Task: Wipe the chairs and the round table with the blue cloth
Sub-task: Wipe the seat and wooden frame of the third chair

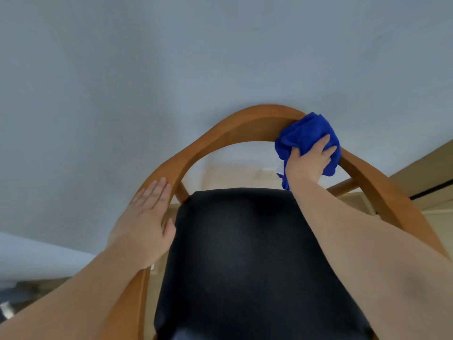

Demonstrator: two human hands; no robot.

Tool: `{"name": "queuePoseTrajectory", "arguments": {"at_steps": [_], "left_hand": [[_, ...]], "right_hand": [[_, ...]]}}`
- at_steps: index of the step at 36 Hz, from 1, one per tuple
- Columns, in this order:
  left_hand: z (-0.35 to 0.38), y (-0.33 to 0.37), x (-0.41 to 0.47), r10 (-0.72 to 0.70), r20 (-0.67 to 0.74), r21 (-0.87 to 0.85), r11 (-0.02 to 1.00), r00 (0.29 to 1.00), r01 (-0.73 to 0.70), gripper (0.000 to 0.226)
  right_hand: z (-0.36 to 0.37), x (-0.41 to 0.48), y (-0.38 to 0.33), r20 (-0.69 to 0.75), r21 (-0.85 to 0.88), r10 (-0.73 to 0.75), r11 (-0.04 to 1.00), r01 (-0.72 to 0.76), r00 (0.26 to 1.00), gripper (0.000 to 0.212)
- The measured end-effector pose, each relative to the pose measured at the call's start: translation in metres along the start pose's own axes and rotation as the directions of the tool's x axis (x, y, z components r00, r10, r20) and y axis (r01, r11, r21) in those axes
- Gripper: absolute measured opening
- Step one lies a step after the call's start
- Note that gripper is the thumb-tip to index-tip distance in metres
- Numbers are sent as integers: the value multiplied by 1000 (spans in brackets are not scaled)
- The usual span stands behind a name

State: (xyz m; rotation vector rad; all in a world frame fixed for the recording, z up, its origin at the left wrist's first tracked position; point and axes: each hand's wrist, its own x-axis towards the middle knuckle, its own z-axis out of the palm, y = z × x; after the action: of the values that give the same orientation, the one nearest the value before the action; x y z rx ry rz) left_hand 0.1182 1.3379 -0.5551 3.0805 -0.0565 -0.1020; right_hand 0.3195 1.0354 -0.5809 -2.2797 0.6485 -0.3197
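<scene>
Right hand grips bunched blue cloth on chair backrest; left hand flat, fingers straight, resting on armrest.

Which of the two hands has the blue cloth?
The right hand, gripping the bunched blue cloth against the chair's curved wooden rail. The left hand holds nothing; it lies flat, fingers straight, on the rail's other side.

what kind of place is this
Likely an indoor dining or sitting room, though little shows: a wooden armchair with a black padded seat stands against a plain pale wall, on a beige floor.
</scene>
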Motion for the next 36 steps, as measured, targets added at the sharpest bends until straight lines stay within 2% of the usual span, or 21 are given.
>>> {"name": "queuePoseTrajectory", "arguments": {"at_steps": [7,12,14,17,20,25,27,32,36], "left_hand": [[3,-3,-1,-6,7,-32,999,1000,6,63],[3,-2,-2,-7,6,-36,999,1000,7,66],[3,-1,-2,-9,10,-31,999,1000,9,67],[1,0,-2,-4,-1,-48,999,1000,3,69],[-1,0,-2,5,2,-60,998,1000,-5,70],[-2,1,-3,-5,17,-54,999,1000,6,70],[-2,1,-3,-15,18,-56,998,1000,16,69],[0,-1,-2,-19,45,-49,999,999,21,66],[1,-2,-2,-12,32,-29,999,999,13,65]], "right_hand": [[24,-16,-30,52,82,63,994,-67,997,79],[47,-59,-60,187,209,-65,977,25,980,83],[59,-87,-70,296,241,-161,966,89,941,85],[72,-131,-73,445,261,-309,943,209,841,83],[77,-152,-70,511,260,-374,926,275,774,82],[75,-142,-75,491,255,-313,944,210,813,78],[72,-129,-77,458,287,-261,948,136,850,74],[51,-58,-71,268,274,19,957,-95,963,76],[29,-14,-49,101,274,187,939,-208,977,75]]}}
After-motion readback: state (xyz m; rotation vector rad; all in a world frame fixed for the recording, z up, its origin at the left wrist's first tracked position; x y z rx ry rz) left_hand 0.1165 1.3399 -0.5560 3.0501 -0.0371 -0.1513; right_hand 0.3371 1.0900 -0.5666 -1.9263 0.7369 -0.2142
